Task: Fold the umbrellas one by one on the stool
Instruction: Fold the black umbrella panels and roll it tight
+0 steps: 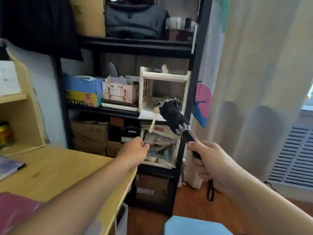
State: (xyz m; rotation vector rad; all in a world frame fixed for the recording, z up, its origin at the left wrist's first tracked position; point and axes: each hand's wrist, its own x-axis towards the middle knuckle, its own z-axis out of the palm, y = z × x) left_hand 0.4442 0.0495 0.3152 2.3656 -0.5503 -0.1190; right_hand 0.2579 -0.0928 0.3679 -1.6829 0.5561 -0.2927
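Note:
A collapsed black umbrella (174,116) points up and away toward the shelf, its canopy bunched loosely and a pale closing strap dangling from it. My right hand (208,160) grips its black handle, with the wrist loop hanging below my fist. My left hand (135,148) is held out to the left of the umbrella, fingers curled, holding nothing and apart from the canopy. A light blue stool (194,226) shows at the bottom edge, beneath my right arm.
A black metal shelf (135,43) full of boxes and a white crate (164,92) stands straight ahead. A wooden desk (59,168) with papers lies to the left. A curtain (254,82) and a grey radiator (294,155) are on the right.

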